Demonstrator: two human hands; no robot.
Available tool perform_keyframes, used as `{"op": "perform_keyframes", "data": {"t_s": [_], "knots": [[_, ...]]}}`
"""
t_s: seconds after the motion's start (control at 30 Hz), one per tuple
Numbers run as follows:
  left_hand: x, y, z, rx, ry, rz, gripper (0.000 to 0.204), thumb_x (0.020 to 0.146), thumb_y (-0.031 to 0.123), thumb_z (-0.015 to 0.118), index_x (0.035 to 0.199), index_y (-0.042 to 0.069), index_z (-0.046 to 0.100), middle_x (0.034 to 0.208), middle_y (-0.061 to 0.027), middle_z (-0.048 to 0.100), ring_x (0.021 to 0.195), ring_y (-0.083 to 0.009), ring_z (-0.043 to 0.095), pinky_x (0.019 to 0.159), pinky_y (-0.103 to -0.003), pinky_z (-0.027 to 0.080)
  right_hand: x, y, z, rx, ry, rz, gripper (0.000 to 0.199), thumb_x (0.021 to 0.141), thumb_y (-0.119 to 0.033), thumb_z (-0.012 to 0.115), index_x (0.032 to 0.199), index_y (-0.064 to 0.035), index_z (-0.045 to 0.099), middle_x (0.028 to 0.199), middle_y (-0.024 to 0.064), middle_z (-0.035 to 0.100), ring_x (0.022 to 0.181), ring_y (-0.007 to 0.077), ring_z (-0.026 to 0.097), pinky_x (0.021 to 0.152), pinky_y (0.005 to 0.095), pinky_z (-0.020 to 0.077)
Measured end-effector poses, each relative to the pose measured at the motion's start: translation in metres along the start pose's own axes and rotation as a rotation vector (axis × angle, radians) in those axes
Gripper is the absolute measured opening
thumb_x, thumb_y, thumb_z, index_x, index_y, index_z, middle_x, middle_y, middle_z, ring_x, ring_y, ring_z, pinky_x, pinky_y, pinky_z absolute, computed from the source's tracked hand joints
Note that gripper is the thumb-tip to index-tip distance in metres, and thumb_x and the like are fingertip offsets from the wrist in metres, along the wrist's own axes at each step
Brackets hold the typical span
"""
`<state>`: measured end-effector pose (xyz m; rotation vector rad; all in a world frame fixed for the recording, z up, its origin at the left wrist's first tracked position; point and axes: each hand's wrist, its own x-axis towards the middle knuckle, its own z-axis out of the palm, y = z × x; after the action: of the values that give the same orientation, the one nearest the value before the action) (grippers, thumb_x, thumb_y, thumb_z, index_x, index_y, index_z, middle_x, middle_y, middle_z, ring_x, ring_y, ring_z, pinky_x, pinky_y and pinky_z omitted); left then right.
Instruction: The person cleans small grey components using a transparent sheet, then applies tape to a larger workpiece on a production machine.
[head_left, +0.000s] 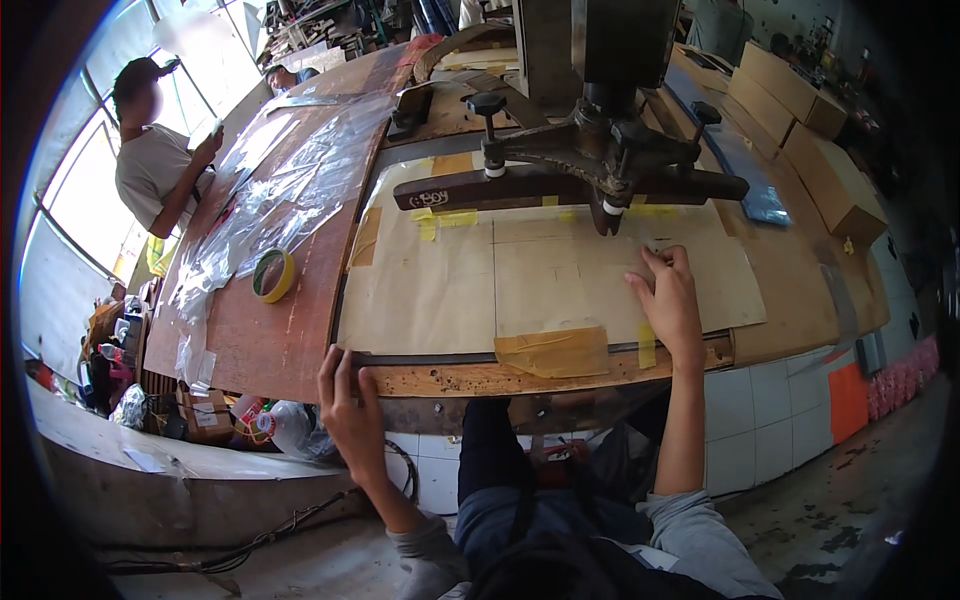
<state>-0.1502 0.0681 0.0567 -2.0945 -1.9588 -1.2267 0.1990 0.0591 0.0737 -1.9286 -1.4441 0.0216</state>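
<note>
A large sheet of tan paper [420,290] lies flat on the press table, with pencil-like lines across it and yellow tape [446,218] along its far side. My right hand [672,300] is over the sheet's right part, its fingers bent and the thumb apart from the forefinger; I see nothing held. At the front left corner my left hand [350,405] rests its parted fingertips on the table edge, holding nothing. Brown tape [552,352] covers part of the sheet's near edge and the wooden strip [440,380]. Above the sheet's far side hangs a dark metal press bar [540,188].
Left of the sheet are a roll of yellow tape [273,276] and crumpled clear plastic film [290,195]. Cardboard boxes [832,180] and a blue flat package [765,203] lie on the right. Another person [160,160] stands at the far left. Bottles [285,425] and cables [300,520] are below the table.
</note>
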Motion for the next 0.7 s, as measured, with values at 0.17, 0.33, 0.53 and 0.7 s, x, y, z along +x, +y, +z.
{"op": "perform_keyframes", "data": {"t_s": [0.17, 0.33, 0.53, 0.7], "knots": [[0.042, -0.03, -0.021, 0.141, 0.037, 0.127, 0.026, 0.086, 0.01, 0.051, 0.11, 0.002, 0.056, 0.121, -0.0172, 0.049, 0.111, -0.0327, 0.049, 0.09, -0.04, 0.042, 0.001, -0.002, -0.003, 0.025, -0.052, 0.047, 0.04, 0.078, -0.012, 0.063, 0.111, 0.0063, 0.052, 0.096, 0.0172, 0.046, 0.085, 0.0315, 0.053, 0.074, 0.0375, 0.0449], [0.114, -0.086, -0.037, 0.312, 0.001, 0.188, 0.033, 0.084, 0.007, 0.051, 0.117, 0.002, 0.049, 0.123, -0.0181, 0.046, 0.11, -0.0349, 0.048, 0.09, -0.042, 0.042, 0.001, -0.003, -0.003, 0.018, -0.034, 0.015, 0.039, 0.078, -0.012, 0.063, 0.111, 0.0064, 0.052, 0.097, 0.0171, 0.046, 0.084, 0.0315, 0.054, 0.074, 0.0378, 0.0453], [0.136, -0.111, -0.029, 0.454, -0.171, 0.186, 0.034, 0.08, 0.004, 0.054, 0.114, 0.002, 0.051, 0.114, -0.0186, 0.051, 0.101, -0.0382, 0.05, 0.084, -0.044, 0.041, 0.0, -0.003, -0.004, 0.023, -0.034, 0.027, 0.039, 0.078, -0.013, 0.063, 0.11, 0.0062, 0.053, 0.098, 0.0171, 0.046, 0.084, 0.0318, 0.054, 0.073, 0.0381, 0.0453], [0.134, -0.109, -0.017, 0.42, -0.146, 0.137, 0.03, 0.083, 0.008, 0.051, 0.112, 0.005, 0.054, 0.109, -0.0178, 0.055, 0.096, -0.0375, 0.054, 0.08, -0.044, 0.044, 0.0, -0.002, -0.003, 0.02, -0.047, 0.03, 0.04, 0.078, -0.013, 0.064, 0.11, 0.0061, 0.053, 0.097, 0.0171, 0.046, 0.084, 0.0318, 0.054, 0.072, 0.0381, 0.0456]]}}
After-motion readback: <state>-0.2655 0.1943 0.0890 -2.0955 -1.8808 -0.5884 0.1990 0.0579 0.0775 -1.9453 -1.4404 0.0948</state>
